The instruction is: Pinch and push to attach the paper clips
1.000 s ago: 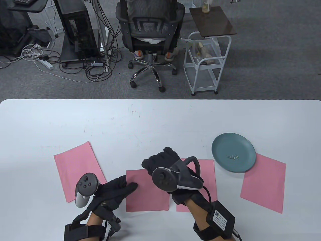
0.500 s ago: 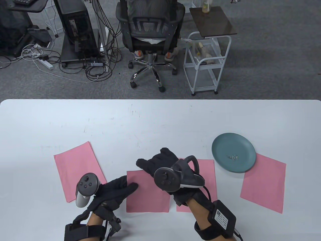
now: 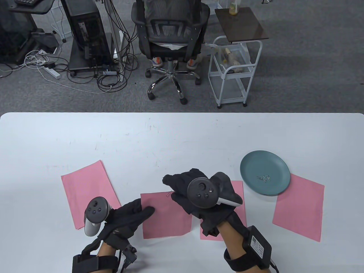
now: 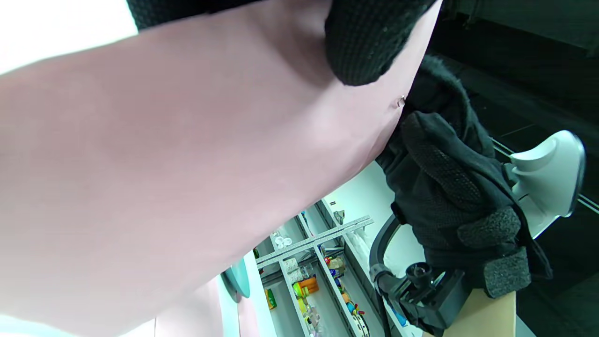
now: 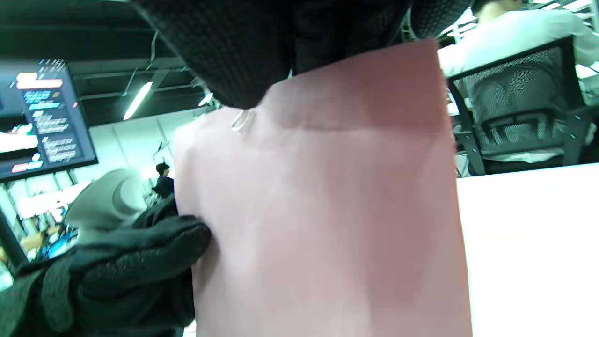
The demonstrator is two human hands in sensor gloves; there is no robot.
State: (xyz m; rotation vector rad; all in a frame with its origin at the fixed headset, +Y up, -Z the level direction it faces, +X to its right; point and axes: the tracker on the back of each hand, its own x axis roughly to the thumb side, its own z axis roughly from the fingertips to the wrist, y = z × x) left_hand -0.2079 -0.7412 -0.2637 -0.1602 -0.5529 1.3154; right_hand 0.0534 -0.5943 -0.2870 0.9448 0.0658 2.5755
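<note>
The middle pink sheet (image 3: 166, 217) is held by both hands. My left hand (image 3: 146, 207) grips its left edge, thumb on top; the right wrist view shows the same grip (image 5: 140, 267). My right hand (image 3: 170, 189) pinches the sheet's top edge, where a small silver paper clip (image 3: 169, 194) sits on the paper. The clip (image 5: 243, 119) peeks out from under my right fingertips (image 5: 234, 70). In the left wrist view the clip (image 4: 401, 100) shows at the sheet's (image 4: 187, 164) edge beside my right glove (image 4: 449, 178).
A teal plate (image 3: 250, 162) at the right holds several loose clips (image 3: 264, 178). Other pink sheets lie at the left (image 3: 88, 193), under my right wrist (image 3: 237, 193) and at the far right (image 3: 298, 207). An office chair and a white cart stand beyond the table.
My right hand has rolled over and shifted right, its tracker now face up. The clip now shows on the sheet's top edge, and the sheet has skewed slightly. My left hand has barely moved.
</note>
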